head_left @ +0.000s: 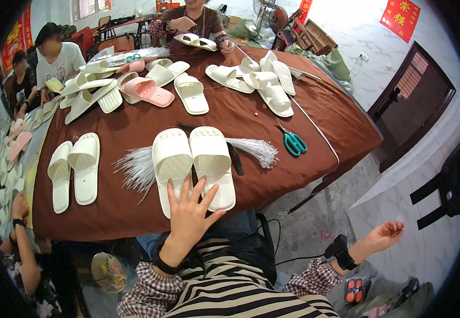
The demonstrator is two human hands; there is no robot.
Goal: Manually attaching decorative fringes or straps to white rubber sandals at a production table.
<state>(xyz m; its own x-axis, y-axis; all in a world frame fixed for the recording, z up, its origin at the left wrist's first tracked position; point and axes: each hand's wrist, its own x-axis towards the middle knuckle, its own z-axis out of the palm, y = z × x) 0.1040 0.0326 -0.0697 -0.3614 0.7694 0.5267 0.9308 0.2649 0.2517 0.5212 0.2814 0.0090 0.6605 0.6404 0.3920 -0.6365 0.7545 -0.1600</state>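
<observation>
My left hand (190, 214) lies with its fingers spread on the heel ends of a pair of cream slippers, touching the left slipper (170, 151) and the right slipper (210, 151). The pair sits side by side at the table's near edge, toes pointing away. Under it a bundle of thin clear plastic strips (137, 169) sticks out on both sides, along with a dark strap (236, 159). Away from the table, out to the right, my right hand (382, 236) hangs in the air with its fingers loosely curled and nothing visible in them.
Another cream pair (85, 168) lies left on the brown cloth (118, 212). Green-handled scissors (294, 143) and a white cord (323, 132) lie right. Cream and pink slippers (148, 91) are heaped farther back. A person (187, 24) across the table holds slippers; others sit left.
</observation>
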